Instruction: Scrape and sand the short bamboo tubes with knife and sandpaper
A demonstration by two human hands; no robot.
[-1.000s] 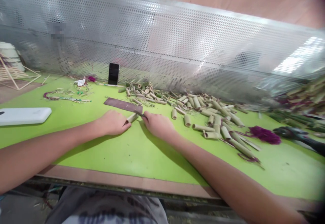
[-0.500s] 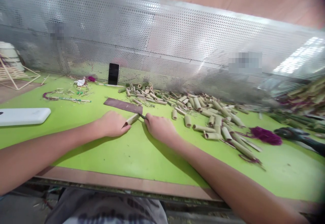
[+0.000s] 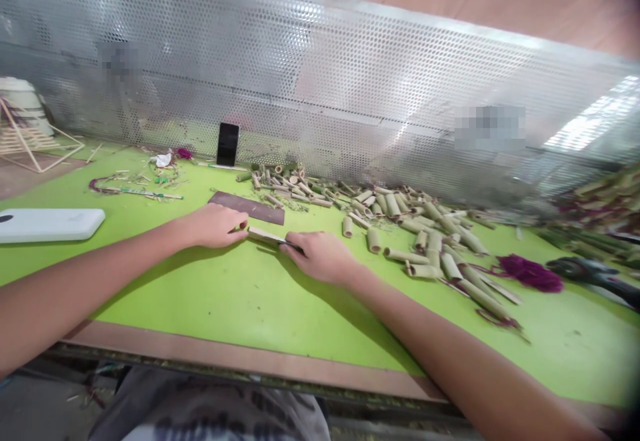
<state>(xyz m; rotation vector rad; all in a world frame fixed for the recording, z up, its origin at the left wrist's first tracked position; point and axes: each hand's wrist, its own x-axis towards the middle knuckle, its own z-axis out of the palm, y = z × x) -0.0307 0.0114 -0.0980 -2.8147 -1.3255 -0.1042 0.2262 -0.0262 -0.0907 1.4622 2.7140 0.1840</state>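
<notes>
My right hand (image 3: 320, 254) is closed around a thin dark tool (image 3: 295, 247), which looks like a small knife. Its tip side meets a pale bamboo piece (image 3: 266, 235) lying between my hands; how the two join is hard to make out. Just left of that piece is my left hand (image 3: 220, 225), its thumb and fingers a little apart at the end of the bamboo. Whether the fingertips touch it is unclear. A narrow sliver (image 3: 267, 249) or shadow shows below the piece. Behind my hands lies a flat brown strip (image 3: 247, 207).
Many cut bamboo tubes (image 3: 395, 204) are heaped behind and right. Purple string (image 3: 530, 273) and a dark power tool (image 3: 590, 271) lie far right. A phone (image 3: 228, 144) leans on the perforated metal screen (image 3: 350, 81). At left are a white device (image 3: 50, 225) and a stick frame (image 3: 37, 144).
My left hand has let go of the bamboo tube and shifted slightly left and up. The dark tool has turned in my right hand, and a pale bamboo piece now lies against it.
</notes>
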